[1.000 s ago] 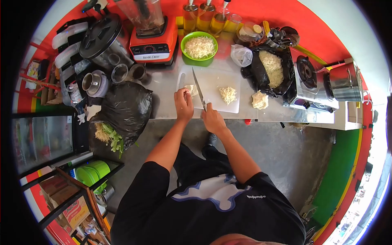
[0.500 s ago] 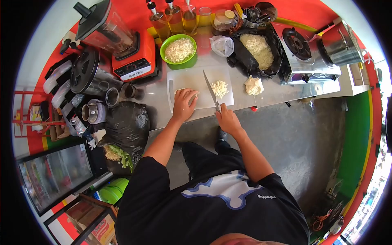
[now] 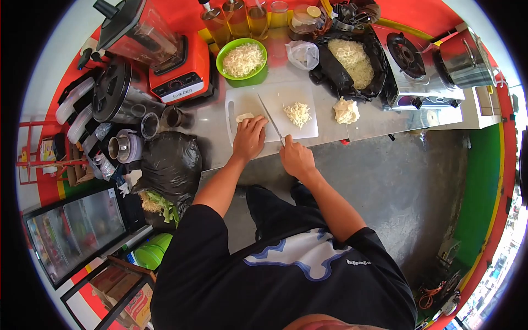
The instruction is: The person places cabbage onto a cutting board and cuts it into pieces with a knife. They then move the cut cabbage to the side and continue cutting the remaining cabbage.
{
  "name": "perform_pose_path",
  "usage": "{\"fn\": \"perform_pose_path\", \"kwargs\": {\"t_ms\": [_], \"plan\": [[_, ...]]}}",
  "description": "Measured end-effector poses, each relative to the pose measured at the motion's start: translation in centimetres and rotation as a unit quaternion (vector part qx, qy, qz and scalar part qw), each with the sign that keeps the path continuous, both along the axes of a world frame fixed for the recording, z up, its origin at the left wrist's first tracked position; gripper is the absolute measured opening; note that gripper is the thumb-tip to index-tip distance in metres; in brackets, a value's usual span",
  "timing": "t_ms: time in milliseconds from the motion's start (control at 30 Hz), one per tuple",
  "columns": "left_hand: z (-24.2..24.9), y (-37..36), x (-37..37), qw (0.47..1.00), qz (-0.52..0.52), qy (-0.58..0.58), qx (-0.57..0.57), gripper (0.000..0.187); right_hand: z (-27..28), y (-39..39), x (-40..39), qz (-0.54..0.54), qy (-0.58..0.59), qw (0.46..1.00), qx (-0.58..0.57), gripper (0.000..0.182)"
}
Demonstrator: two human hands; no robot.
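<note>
On the white cutting board (image 3: 275,98), my left hand (image 3: 250,137) rests with its fingers together, pressed down on a pale food piece (image 3: 244,117) that sticks out past the fingertips. The fingers partly hide it. My right hand (image 3: 297,158) is closed round the handle of a kitchen knife (image 3: 268,113). Its long blade points away from me and lies just right of my left fingers. Right of the blade sits a small heap of pale shreds (image 3: 297,114). A cream-coloured lump (image 3: 346,111) lies on the metal counter beyond the board's right edge.
A green bowl (image 3: 241,72) of pale shreds stands behind the board. The red blender (image 3: 181,69) is at the left, a black bag (image 3: 171,162) below it. To the right are an open black bag (image 3: 324,69) of shreds and a gas stove (image 3: 423,93).
My right hand and the knife have moved left, toward my left hand. More of the pale piece now shows past my left fingertips. The view has shifted slightly.
</note>
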State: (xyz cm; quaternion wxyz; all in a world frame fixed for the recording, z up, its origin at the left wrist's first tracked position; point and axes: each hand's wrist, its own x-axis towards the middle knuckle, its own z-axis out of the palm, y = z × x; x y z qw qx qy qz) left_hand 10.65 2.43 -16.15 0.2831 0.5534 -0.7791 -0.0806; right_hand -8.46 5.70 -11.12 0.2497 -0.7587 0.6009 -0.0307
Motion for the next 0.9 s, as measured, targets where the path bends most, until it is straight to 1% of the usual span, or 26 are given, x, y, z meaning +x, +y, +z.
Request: {"fn": "perform_pose_path", "kwargs": {"t_ms": [67, 167, 233, 333, 467, 567, 633, 733, 867, 900], "plan": [[0.4, 0.1, 0.0, 1.0, 0.001, -0.011, -0.002, 0.03, 0.2, 0.0, 0.1, 0.011, 0.019, 1.0, -0.007, 0.031], [0.3, 0.0, 0.0, 1.0, 0.004, -0.029, 0.002, 0.032, 0.8, 0.2, 0.3, 0.019, 0.031, 0.999, 0.018, 0.031], [0.3, 0.1, 0.0, 0.999, 0.011, -0.037, 0.009, 0.033, 0.9, 0.3, 0.7, 0.031, 0.109, 0.994, -0.007, 0.034], [0.4, 0.0, 0.0, 0.999, 0.011, -0.041, 0.017, 0.033, 0.1, 0.7, 1.3, 0.039, 0.123, 0.991, -0.016, 0.03], [0.4, 0.2, 0.1, 1.0, 0.004, -0.027, 0.014, 0.032, -1.0, -0.6, 1.9, 0.023, 0.126, 0.992, -0.003, 0.028], [0.2, 0.2, 0.1, 0.999, 0.003, -0.031, 0.012, 0.032, 0.7, -1.2, 1.8, 0.04, 0.117, 0.992, 0.01, 0.026], [0.1, 0.1, 0.2, 0.999, 0.004, -0.039, 0.016, 0.032, 2.2, -1.0, 1.7, 0.041, 0.113, 0.992, 0.049, 0.026], [0.3, 0.1, 0.2, 0.999, 0.003, -0.036, 0.016, 0.032, 1.5, -0.1, 2.0, 0.03, 0.124, 0.991, 0.047, 0.028], [0.4, 0.1, 0.2, 0.999, 0.001, -0.036, 0.016, 0.031, -0.6, -0.9, 2.4, 0.018, 0.109, 0.993, 0.031, 0.032], [0.4, 0.1, 0.3, 0.999, 0.003, -0.039, 0.012, 0.029, -0.4, -1.6, 2.5, 0.024, 0.102, 0.994, 0.035, 0.034]]}}
